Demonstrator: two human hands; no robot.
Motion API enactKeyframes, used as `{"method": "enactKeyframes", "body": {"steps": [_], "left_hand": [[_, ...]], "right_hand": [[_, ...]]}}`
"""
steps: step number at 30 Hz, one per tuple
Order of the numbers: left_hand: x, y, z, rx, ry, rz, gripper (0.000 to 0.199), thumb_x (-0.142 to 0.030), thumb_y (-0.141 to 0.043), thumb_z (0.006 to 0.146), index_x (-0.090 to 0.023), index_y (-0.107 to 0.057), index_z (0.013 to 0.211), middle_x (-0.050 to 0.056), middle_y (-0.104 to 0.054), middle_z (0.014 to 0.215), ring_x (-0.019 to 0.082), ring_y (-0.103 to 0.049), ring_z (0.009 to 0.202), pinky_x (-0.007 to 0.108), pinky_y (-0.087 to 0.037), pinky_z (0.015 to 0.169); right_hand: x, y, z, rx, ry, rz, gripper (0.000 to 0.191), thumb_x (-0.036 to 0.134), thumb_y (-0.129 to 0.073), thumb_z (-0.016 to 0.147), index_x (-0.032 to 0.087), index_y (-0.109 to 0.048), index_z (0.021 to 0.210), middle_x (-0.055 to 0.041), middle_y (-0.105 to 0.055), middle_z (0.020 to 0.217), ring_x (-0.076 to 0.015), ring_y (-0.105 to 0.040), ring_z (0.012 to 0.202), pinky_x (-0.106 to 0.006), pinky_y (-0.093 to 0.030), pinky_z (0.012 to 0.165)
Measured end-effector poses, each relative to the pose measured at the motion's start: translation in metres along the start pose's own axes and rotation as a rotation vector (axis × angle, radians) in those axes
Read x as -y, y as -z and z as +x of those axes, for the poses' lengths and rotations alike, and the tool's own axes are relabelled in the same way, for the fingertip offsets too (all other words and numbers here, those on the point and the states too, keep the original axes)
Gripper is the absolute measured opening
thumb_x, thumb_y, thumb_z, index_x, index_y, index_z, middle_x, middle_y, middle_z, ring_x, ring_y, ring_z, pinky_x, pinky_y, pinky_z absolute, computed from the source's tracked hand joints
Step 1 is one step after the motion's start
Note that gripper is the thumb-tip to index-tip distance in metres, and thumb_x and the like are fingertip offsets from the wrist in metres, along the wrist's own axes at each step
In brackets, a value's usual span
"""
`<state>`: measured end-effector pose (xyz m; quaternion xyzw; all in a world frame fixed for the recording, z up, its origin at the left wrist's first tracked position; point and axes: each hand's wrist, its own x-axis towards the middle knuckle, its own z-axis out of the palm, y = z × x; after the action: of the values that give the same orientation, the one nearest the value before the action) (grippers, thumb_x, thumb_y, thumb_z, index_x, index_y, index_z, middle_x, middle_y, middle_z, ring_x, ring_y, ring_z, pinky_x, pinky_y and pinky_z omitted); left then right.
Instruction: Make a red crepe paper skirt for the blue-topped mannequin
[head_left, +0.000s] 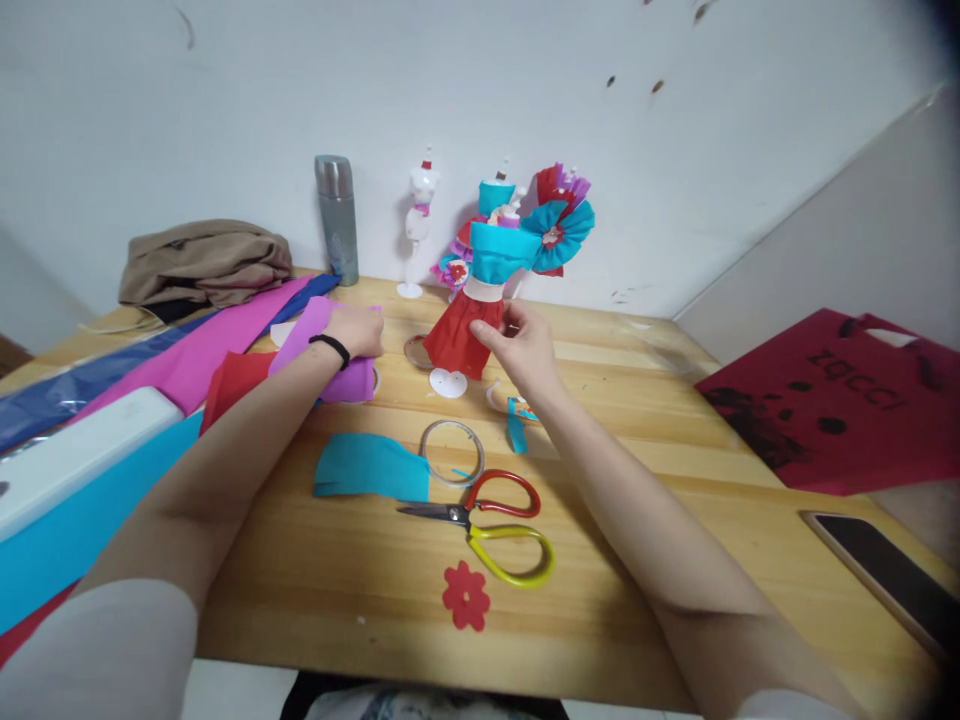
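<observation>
My right hand is closed on the red skirt of a small dress form, its thumb on the front and its fingers curled at the side. The form stands on a round white base and wears a turquoise top with a white waistband. My left hand, with a black band at the wrist, rests over purple crepe paper. Its fingers look curled, and whatever they grip is hidden. Nearer to me are a turquoise paper piece, a roll of tape, scissors and a red paper flower.
More dress forms stand by the wall, one bare white, another with a turquoise rosette. A flask and brown cloth are at back left. Coloured paper and a white case lie left; a red bag and phone right.
</observation>
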<state>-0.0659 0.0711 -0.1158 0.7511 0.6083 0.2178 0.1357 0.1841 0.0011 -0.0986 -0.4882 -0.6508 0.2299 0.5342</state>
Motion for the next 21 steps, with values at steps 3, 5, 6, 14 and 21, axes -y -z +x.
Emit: {"method": "enactKeyframes", "body": {"steps": [3,5,6,14,21], "left_hand": [[0.002,0.004,0.004,0.006,-0.023,0.052,0.054,-0.034,-0.087,0.044,-0.022,-0.035,0.037,0.003,-0.043,0.043,0.032,-0.061,0.079,0.040,-0.042,0.081],[-0.002,0.011,0.005,-0.012,-0.026,0.063,0.049,-0.031,-0.083,0.047,-0.022,-0.035,0.038,0.004,-0.044,0.043,0.032,-0.061,0.079,0.038,-0.042,0.079],[-0.006,0.017,0.005,-0.020,-0.025,0.066,0.047,-0.030,-0.081,0.049,-0.022,-0.037,0.038,0.005,-0.046,0.044,0.032,-0.062,0.079,0.037,-0.042,0.078],[-0.061,0.100,-0.031,0.070,-0.025,0.240,0.027,-0.034,-0.057,0.076,-0.018,-0.057,0.054,0.004,-0.057,0.051,0.018,-0.056,0.059,0.027,-0.041,0.062],[-0.107,0.146,-0.095,-0.263,0.050,0.035,0.027,-0.024,-0.057,0.080,-0.014,-0.051,0.056,-0.003,-0.034,0.050,0.009,-0.042,0.057,0.023,-0.032,0.056]], "right_hand": [[-0.003,-0.001,0.000,0.010,-0.001,0.011,0.027,0.043,-0.067,0.071,0.019,-0.061,0.081,0.0001,-0.054,0.072,-0.0146,-0.043,0.065,-0.032,-0.034,0.064],[-0.002,0.001,0.000,0.023,0.007,0.006,0.027,0.043,-0.068,0.071,0.019,-0.061,0.081,0.0004,-0.054,0.071,-0.0145,-0.044,0.065,-0.032,-0.035,0.064],[-0.001,0.003,0.000,0.031,0.012,-0.004,0.027,0.043,-0.069,0.071,0.019,-0.061,0.081,0.0011,-0.053,0.070,-0.0144,-0.044,0.065,-0.032,-0.034,0.064],[0.016,0.021,0.000,-0.259,0.222,0.040,0.030,0.049,-0.063,0.086,0.022,-0.058,0.096,0.0067,-0.038,0.060,-0.0137,-0.041,0.056,-0.031,-0.035,0.058],[0.048,0.027,-0.013,-0.184,0.282,0.236,0.031,0.054,-0.065,0.085,0.023,-0.059,0.087,0.0014,-0.051,0.069,-0.0120,-0.045,0.056,-0.029,-0.039,0.053]]}}
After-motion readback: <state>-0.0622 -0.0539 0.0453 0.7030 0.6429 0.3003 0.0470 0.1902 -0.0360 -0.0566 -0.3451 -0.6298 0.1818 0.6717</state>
